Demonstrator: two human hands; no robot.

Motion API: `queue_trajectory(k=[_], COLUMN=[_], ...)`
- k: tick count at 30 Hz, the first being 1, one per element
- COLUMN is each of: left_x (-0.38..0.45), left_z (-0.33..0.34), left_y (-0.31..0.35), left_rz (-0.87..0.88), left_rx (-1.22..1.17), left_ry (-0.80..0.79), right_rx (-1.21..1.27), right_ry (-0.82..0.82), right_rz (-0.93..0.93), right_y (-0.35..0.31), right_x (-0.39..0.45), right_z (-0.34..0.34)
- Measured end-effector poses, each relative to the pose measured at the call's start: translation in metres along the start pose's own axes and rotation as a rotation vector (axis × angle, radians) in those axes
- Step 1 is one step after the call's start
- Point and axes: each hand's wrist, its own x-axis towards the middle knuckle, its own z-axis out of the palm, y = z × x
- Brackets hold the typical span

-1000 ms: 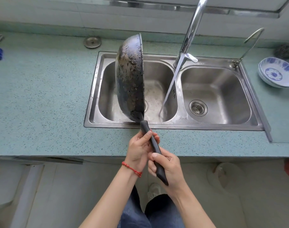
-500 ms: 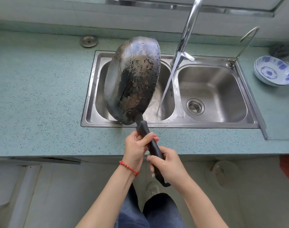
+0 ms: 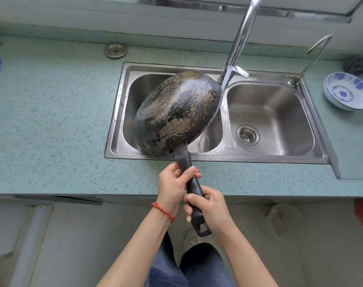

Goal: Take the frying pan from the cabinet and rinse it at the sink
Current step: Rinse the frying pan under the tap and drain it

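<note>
A long green counter point(image 3: 52, 125) with tiny dark specks runs across the kitchen, and a shiny metal sink point(image 3: 217, 158) with two bowls is set into it. The frying pan point(image 3: 176, 112) is held up over the left bowl of the sink. It is turned so its dark, burnt bottom faces up, and drops of water sit on it. Its far rim is right by the thin stream of water point(image 3: 222, 96) that falls from the tall silver tap point(image 3: 240, 38). The water lands in the left bowl, just past the pan's edge.

Both hands hold the pan's black handle point(image 3: 192, 183). The left hand point(image 3: 172, 187) grips it higher up, close to the pan, with the fingers curled round it and the thumb pressed across the top. A red string bracelet point(image 3: 163, 211) is on that wrist. The right hand point(image 3: 209, 210) grips lower down, near the end with the hanging hole, and its fingers wrap tight around the handle too.

The right bowl has a round drain point(image 3: 248, 135) in the bottom. A stack of blue and white bowls point(image 3: 348, 91) sits on the counter to the right of the sink. A round metal cap point(image 3: 115, 50) lies on the counter behind the sink, to the left. Blue jeans point(image 3: 188, 266) show below the arms.
</note>
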Motion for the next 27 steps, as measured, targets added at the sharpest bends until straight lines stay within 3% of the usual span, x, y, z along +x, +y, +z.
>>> queue_trajectory(k=[15,27], left_x=[0.012,0.03], left_z=[0.026,0.04], left_y=[-0.013,-0.012], left_rz=[-0.103,-0.149], left_rx=[0.038,-0.07], left_ry=[-0.074,-0.11], right_rx=[0.117,0.005], right_ry=[0.097,0.185], right_rz=[0.01,-0.004], right_y=[-0.007,-0.016], right_x=[-0.001,0.01], right_z=[-0.019,-0.03])
